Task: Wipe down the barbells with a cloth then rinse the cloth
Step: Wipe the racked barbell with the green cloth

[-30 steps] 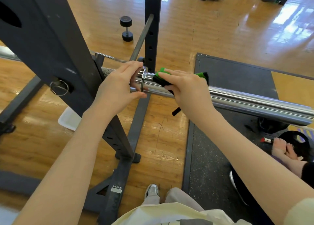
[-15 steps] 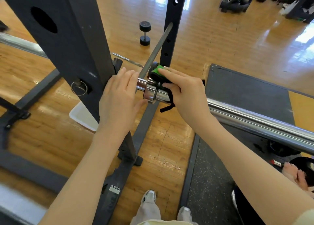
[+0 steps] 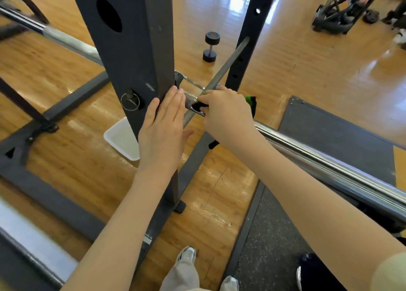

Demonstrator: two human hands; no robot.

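Observation:
A chrome barbell point(image 3: 318, 159) lies across the dark rack, its sleeve running from the upright post down to the lower right. My right hand point(image 3: 228, 117) grips a green and black cloth point(image 3: 249, 102) wrapped round the bar at the inner end of the sleeve, beside the post. A black strip of the cloth hangs below the bar. My left hand point(image 3: 163, 126) lies flat with straight fingers against the rack's upright post point(image 3: 136, 55), its fingertips next to the knurled shaft. The bar's other length point(image 3: 66, 42) continues behind the post to the upper left.
A white tray point(image 3: 122, 137) sits on the wooden floor behind the post. A small black dumbbell point(image 3: 211, 46) stands farther back. A thin steel safety rod point(image 3: 222, 75) crosses diagonally above the bar. A black rubber mat point(image 3: 329, 137) lies to the right, gym machines point(image 3: 342, 11) at the far right.
My right hand has slid the cloth leftward along the sleeve to its inner end by the post. My left hand let go of the collar and now lies flat on the post.

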